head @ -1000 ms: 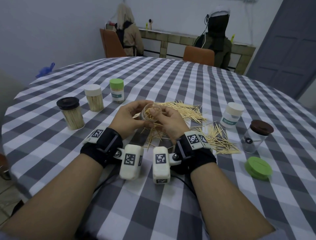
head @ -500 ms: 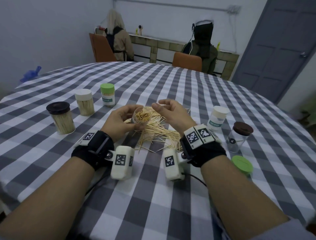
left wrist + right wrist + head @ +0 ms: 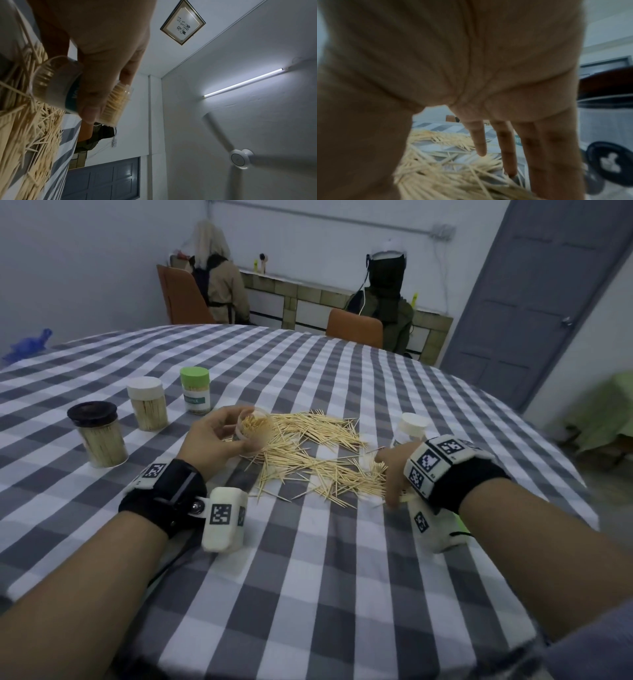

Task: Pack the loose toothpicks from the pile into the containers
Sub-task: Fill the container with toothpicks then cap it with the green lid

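At center-left of the head view, the left hand (image 3: 219,436) curls around a clear container (image 3: 255,428) packed with toothpicks, tipped over the pile (image 3: 308,453); any further tilt could spill them. At right, the right hand (image 3: 394,474) spreads straight fingers (image 3: 479,140) onto the pile's edge; sweeping could scatter sticks toward the 2 jars behind it.

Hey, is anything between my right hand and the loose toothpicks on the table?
Nothing visible. The right hand is down at the near right edge of the pile of loose wooden toothpicks, fingers extended among them. The white-capped toothpick container stands just beyond the hand, not in its way.
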